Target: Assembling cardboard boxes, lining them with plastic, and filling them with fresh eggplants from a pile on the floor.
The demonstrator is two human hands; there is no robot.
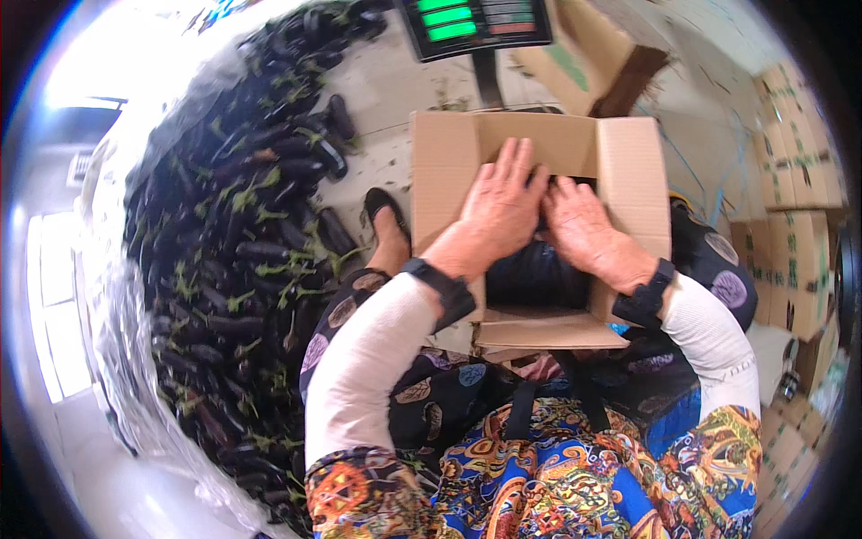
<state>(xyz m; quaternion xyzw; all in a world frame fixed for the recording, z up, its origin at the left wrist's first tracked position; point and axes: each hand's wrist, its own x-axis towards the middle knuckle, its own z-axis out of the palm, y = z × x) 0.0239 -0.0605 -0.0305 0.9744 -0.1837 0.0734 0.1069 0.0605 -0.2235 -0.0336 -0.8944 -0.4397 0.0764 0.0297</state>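
Note:
An open cardboard box (444,182) stands between my knees with its flaps folded outward. Dark eggplants (539,273) lie inside it, partly covered by my hands. My left hand (502,202) reaches in over the far part of the box, palm down, its fingertips near the back wall. Beside it, my right hand (582,226) rests palm down over the contents, fingertips nearly touching the left hand. Neither hand is closed round anything that I can see; what lies under the fingers is hidden. Both wrists wear black bands over white sleeves.
A large heap of eggplants (236,269) with green stems spreads along the left, edged by clear plastic sheeting (128,323). Beyond the box stands a scale's display (475,27) on a post. Another open cardboard box (579,60) is behind it. Stacked cartons (794,269) line the right.

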